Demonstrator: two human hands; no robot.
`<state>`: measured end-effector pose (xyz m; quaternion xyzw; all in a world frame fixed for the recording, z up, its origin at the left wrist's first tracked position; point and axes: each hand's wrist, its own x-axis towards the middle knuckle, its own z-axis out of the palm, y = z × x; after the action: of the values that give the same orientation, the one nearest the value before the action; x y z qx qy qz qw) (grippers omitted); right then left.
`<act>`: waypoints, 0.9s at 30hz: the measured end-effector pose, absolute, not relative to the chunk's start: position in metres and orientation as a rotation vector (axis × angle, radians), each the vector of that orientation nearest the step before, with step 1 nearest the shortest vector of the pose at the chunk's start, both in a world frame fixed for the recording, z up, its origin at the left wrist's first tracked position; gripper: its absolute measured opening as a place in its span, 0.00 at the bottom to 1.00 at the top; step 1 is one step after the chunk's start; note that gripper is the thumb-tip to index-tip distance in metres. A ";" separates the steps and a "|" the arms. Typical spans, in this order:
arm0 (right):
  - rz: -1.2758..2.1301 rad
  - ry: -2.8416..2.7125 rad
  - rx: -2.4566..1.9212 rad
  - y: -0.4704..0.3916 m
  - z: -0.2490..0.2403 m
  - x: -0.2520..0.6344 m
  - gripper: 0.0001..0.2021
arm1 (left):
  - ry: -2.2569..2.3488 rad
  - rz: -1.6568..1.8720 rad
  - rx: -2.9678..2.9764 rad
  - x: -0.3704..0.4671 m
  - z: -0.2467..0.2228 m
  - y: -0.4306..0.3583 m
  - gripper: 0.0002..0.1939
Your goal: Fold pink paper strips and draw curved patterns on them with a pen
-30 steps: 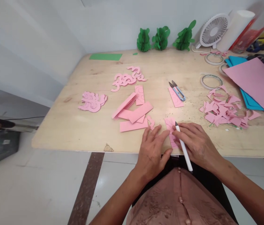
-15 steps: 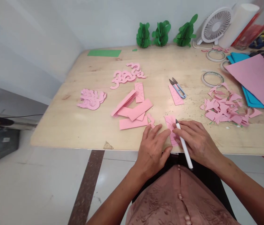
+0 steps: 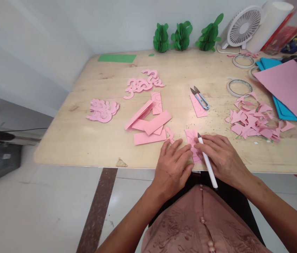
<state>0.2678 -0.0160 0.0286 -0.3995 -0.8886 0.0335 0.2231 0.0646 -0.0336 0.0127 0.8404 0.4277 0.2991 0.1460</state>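
Observation:
My right hand (image 3: 221, 154) is closed around a white pen (image 3: 208, 165) with a dark tip, its tip pointing away from me over a pink paper strip (image 3: 191, 134) marked with curved lines. That strip lies near the table's front edge, partly under my fingers. On its left side, my left hand (image 3: 172, 165) lies palm down, fingers stretched out, the fingertips touching or beside the strip. A small wavy pink cutout (image 3: 169, 133) sits just past my left fingertips. Folded pink strips (image 3: 151, 138) overlap beyond it, with another curve-marked strip (image 3: 157, 103) behind.
Blue-handled thread snips (image 3: 200, 98) rest on a pink strip. Pink scraps (image 3: 251, 123) are heaped at right, near tape rolls (image 3: 239, 88) and large pink paper (image 3: 290, 88). Curved pink cutouts (image 3: 103, 110) are piled at left. Green paper figures (image 3: 161, 38) and a fan (image 3: 244, 28) stand behind.
Both hands stay nearly in place; the left fingers have shifted slightly on the marked strip. The whole view has tilted a little.

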 end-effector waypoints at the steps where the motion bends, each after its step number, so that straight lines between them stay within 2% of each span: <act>1: 0.092 -2.450 -1.103 -0.016 0.029 0.268 0.14 | 1.229 0.860 2.419 0.065 0.013 -0.033 0.10; 7: 0.086 -2.450 -1.102 -0.016 0.028 0.268 0.13 | 1.213 0.863 2.418 0.064 0.011 -0.033 0.07; 27: 0.025 -2.473 -1.101 -0.017 0.030 0.266 0.11 | 1.218 0.883 2.422 0.066 0.011 -0.033 0.06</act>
<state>0.2665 -0.0173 0.0299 -0.3971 -0.8921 0.0090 0.2155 0.0656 -0.0333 0.0108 0.8404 0.4229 0.3066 0.1447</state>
